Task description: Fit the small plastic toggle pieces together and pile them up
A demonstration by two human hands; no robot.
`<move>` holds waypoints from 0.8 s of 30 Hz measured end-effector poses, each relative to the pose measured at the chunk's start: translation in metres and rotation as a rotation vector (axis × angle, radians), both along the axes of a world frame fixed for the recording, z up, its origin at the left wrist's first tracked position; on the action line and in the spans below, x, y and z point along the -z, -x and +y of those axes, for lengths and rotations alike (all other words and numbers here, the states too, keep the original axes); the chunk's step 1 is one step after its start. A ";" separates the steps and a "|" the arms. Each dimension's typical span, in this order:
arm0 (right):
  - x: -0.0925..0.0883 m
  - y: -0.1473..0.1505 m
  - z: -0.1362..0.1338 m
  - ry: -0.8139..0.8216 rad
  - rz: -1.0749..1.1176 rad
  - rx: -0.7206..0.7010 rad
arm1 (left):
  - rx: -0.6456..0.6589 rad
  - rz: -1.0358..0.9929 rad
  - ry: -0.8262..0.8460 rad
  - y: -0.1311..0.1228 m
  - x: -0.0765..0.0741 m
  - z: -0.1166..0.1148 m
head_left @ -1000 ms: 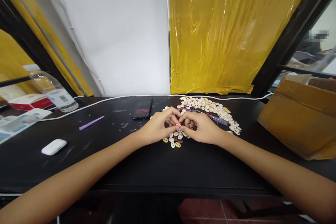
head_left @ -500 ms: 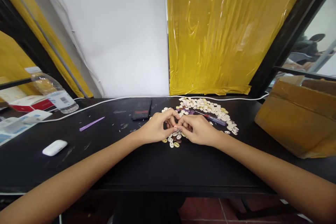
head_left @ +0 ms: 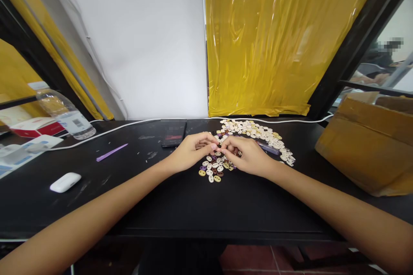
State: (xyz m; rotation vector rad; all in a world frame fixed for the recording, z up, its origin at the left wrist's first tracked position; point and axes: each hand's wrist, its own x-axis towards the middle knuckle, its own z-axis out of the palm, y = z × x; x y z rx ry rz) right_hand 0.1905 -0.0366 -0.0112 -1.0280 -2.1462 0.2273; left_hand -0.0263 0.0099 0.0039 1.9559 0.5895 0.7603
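Above a loose pile of small oval two-holed pieces, my two hands meet at the fingertips. My left hand is closed, its thumb and fingers drawn together at the tips. My right hand pinches with thumb and forefinger against the left fingertips. Whatever sits between them is too small and covered to name. Below the hands lie oval pieces in white, yellow, brown and purple. Behind them spreads a larger pile of mostly cream pieces. A slim tool with a purple handle lies beside my right hand, partly hidden.
On the black table are a dark phone, a purple strip and a white earbud case. A water bottle leans at left. A cardboard box stands at right. A white cable runs along the back.
My fingertips have risen slightly, and the left fingers have straightened a little. More of the oval pieces beneath the hands now show. The tool is more covered by my right hand.
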 end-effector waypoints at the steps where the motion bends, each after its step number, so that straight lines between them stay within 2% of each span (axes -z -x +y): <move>1: 0.000 0.000 0.000 -0.026 -0.010 -0.008 | 0.004 0.000 0.032 -0.001 -0.001 0.000; 6: 0.000 0.003 -0.002 -0.140 -0.089 -0.045 | 0.025 -0.012 0.183 -0.003 0.000 -0.001; 9: -0.004 -0.003 0.003 -0.156 -0.116 0.011 | 0.012 -0.061 0.212 -0.002 0.002 0.002; 11: -0.008 -0.015 0.010 -0.111 -0.112 0.153 | -0.036 -0.088 0.201 0.000 0.003 0.007; 13: -0.013 -0.033 0.018 -0.045 -0.150 0.364 | -0.107 -0.110 0.197 0.001 0.004 0.012; 16: -0.018 -0.058 0.029 0.170 -0.287 0.555 | -0.197 -0.138 0.214 0.004 0.007 0.018; 18: -0.019 -0.067 0.033 0.296 -0.346 0.585 | -0.216 -0.152 0.230 0.004 0.009 0.021; 20: -0.017 -0.068 0.034 0.350 -0.374 0.582 | -0.212 -0.156 0.237 0.004 0.011 0.021; 24: -0.012 -0.061 0.035 0.317 -0.412 0.592 | -0.209 -0.147 0.232 0.002 0.012 0.020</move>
